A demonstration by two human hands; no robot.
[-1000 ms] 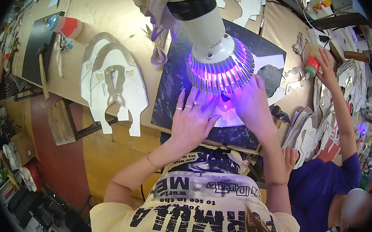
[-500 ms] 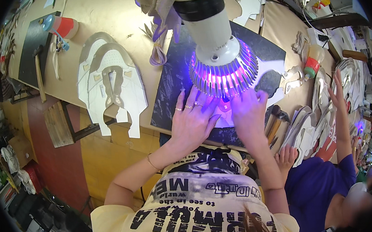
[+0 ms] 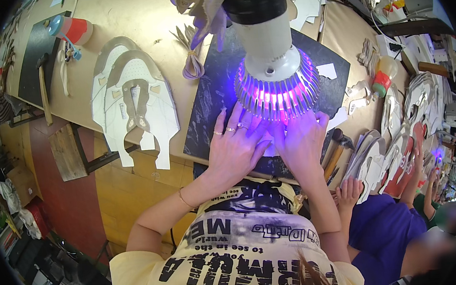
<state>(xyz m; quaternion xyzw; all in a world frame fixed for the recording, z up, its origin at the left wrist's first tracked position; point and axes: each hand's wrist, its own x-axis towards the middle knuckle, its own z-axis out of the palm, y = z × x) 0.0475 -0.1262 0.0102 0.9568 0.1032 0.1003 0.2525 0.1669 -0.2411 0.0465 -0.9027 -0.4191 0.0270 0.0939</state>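
My left hand (image 3: 235,146) and my right hand (image 3: 301,140) lie side by side on a black marbled work mat (image 3: 211,103), fingers spread, pressing down on a small white piece (image 3: 270,148) that shows only between them. A white lamp with a finned metal head (image 3: 276,86) hangs right above my fingers, casts purple light on them and hides the fingertips. Rings sit on my left hand.
A stack of white shoe upper cutouts (image 3: 137,104) lies left of the mat on the tan table (image 3: 136,20). More cutouts (image 3: 397,149) pile at the right, where a person in purple (image 3: 382,226) works. A hammer (image 3: 44,88) and glue bottles (image 3: 384,77) lie about.
My view has shifted so the lamp head now covers more of my fingers. Both hands stayed pressed on the mat. The neighbour's raised arm at the right has dropped lower.
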